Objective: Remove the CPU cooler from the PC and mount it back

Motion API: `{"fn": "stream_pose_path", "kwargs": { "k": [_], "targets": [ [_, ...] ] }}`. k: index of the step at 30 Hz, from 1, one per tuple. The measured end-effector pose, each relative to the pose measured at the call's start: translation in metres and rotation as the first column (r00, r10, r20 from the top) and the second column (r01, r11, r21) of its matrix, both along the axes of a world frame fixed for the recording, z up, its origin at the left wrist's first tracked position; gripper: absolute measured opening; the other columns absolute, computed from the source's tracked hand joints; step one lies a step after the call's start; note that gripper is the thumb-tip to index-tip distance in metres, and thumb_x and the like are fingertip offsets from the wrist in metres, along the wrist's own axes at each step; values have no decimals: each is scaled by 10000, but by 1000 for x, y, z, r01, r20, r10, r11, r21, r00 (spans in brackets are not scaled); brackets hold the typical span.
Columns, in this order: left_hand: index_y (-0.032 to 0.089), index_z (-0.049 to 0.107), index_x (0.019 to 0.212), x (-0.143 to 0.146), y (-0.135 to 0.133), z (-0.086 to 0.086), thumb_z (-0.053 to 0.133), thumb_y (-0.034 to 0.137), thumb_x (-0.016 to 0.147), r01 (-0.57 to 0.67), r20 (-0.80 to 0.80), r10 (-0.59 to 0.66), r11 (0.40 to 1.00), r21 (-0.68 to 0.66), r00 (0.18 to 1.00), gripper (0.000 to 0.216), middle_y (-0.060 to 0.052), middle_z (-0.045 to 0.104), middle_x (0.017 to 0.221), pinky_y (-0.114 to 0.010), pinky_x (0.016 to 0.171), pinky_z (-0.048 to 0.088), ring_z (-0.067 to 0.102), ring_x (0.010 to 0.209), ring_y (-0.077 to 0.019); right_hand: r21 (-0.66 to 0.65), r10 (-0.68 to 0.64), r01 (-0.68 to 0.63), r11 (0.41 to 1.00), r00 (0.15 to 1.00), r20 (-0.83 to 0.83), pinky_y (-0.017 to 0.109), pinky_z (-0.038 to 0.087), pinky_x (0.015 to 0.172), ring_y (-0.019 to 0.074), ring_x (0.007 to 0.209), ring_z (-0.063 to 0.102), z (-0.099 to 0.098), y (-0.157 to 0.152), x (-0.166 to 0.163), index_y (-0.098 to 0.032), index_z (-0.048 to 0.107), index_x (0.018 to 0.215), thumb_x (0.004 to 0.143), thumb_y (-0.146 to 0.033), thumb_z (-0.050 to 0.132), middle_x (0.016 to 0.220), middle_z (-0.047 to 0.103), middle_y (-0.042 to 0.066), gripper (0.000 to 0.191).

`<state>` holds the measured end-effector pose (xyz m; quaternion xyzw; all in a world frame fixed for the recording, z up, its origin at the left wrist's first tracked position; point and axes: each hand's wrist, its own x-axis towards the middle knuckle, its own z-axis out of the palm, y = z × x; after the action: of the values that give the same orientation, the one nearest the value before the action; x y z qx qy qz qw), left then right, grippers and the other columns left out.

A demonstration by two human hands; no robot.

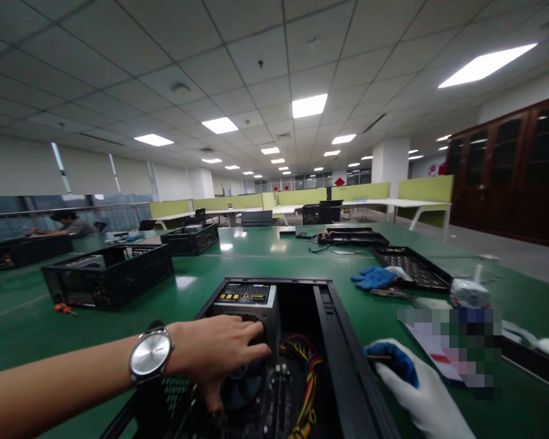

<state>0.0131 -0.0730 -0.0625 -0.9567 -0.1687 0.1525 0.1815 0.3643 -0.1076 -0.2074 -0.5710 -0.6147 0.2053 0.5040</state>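
An open black computer case [348,360] lies in front of me on the green table. Inside it are a labelled power supply [244,295], a dark cooling fan [243,387], a motherboard [277,405] and a bundle of yellow and red cables [308,390]. My bare left hand [222,350], wearing a wristwatch, reaches over the power supply and the fan. Its fingers are apart, and its thumb points down beside the fan. Just off the case's right side, my right hand [409,378], in a white and blue glove, is closed around a thin brass-coloured rod [379,357], mostly hidden.
Two more open cases, one nearer [114,280] and one farther [192,238], stand to the left, with an orange screwdriver [64,309]. At right are a blue glove [375,278], a side panel [412,268] and a tape roll [470,294]. A person [71,224] sits far left.
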Motion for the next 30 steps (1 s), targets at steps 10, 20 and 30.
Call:
{"fn": "stream_pose_path", "kwargs": {
  "k": [10, 20, 30],
  "targets": [
    [167, 517, 1226, 7, 3, -7, 867, 474, 660, 101, -84, -96, 994, 52, 992, 733, -124, 605, 1091, -338, 694, 541, 631, 885, -279, -16, 34, -35, 999, 998, -50, 306, 561, 745, 260, 791, 705, 5, -9, -18, -220, 700, 868, 788, -553, 589, 825, 755, 51, 360],
    [174, 510, 1227, 8, 3, -13, 874, 465, 641, 116, -87, -110, 991, 67, 990, 748, -120, 586, 1110, -337, 681, 534, 608, 887, -273, -31, 126, -128, 991, 991, -42, 285, 555, 704, 233, 735, 671, 12, -15, -26, -217, 687, 804, 790, -513, 583, 757, 722, 37, 314],
    [170, 529, 1206, 10, 7, -13, 883, 465, 631, 114, -84, -110, 993, 34, 990, 737, -129, 603, 1088, -346, 676, 534, 613, 878, -284, -55, 104, -107, 993, 993, -62, 293, 554, 741, 241, 765, 684, 6, -12, -25, -219, 678, 823, 770, -475, 589, 793, 739, 39, 276]
  ]
}}
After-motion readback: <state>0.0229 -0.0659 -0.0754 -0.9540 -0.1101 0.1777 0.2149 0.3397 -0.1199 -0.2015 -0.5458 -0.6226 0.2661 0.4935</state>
